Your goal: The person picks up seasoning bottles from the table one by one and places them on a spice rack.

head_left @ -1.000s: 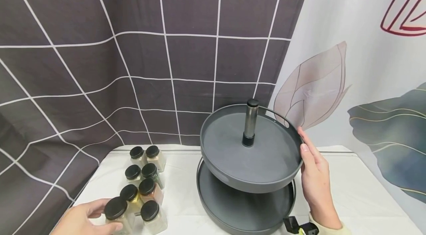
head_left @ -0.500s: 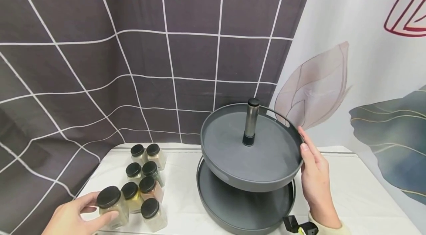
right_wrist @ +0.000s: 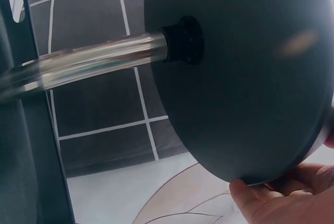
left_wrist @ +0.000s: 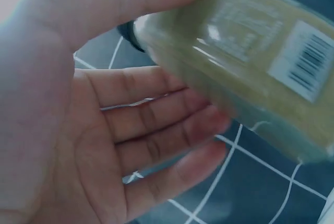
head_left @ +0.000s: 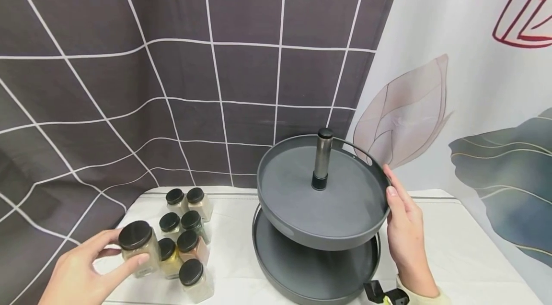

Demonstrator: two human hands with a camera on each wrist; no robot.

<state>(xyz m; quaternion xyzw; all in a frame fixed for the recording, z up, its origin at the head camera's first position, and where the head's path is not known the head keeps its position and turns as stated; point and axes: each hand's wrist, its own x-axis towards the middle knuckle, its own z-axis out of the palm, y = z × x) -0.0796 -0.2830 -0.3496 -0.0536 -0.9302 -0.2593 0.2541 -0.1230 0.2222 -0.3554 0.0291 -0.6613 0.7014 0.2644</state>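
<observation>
Gripped between the thumb and fingers of my left hand (head_left: 84, 266) is a black-lidded glass spice jar (head_left: 144, 253). It is tilted, at the left end of the jar group in the head view. Pale yellowish powder and a barcode label show through the jar (left_wrist: 235, 46) in the left wrist view. My right hand (head_left: 405, 242) pinches the right rim of the upper tier (head_left: 282, 190) of a dark grey two-tier tray, thumb above and fingers below. A metal post (right_wrist: 104, 59) runs between the tiers; the lower tier (head_left: 282, 252) sits on the table.
Several black-lidded spice jars (head_left: 191, 276) stand in two rough rows on the white tablecloth (head_left: 233, 247), left of the tray. A dark grid-patterned curtain (head_left: 243, 75) closes off the back and left. Behind on the right hangs a white leaf-print curtain (head_left: 414, 22).
My left hand has lifted the spice jar up and leftward, away from the other jars. My right hand stays on the upper tier's rim, and the tray stands as before.
</observation>
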